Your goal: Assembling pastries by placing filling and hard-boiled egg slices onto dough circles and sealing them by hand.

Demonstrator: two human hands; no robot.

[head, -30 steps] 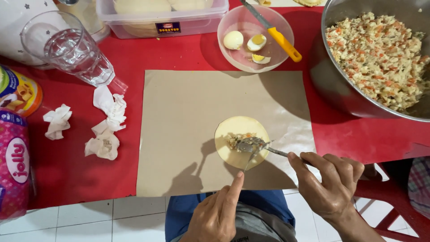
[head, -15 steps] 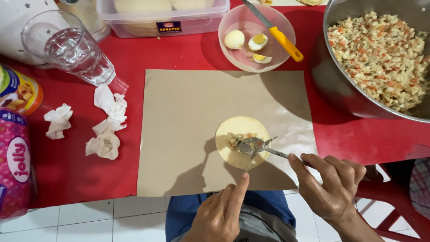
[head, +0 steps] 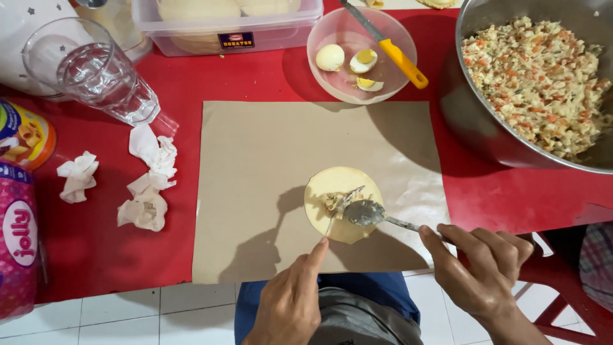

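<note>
The steel bowl [head: 485, 137] of chopped filling sits at my far right on the red table [head: 242, 76]; brown paper [head: 268, 179] lies before me; on it rests the round dough disc [head: 332, 182] with a little filling; my right hand [head: 482, 271] grips the spoon [head: 365, 213] over it; my left hand [head: 290, 300] holds nothing, forefinger touching the disc's near edge.

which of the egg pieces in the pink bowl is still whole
The leftmost egg in the pink bowl: smooth, white, no yolk showing. The other two pieces beside it are cut, yellow yolk exposed.
</note>
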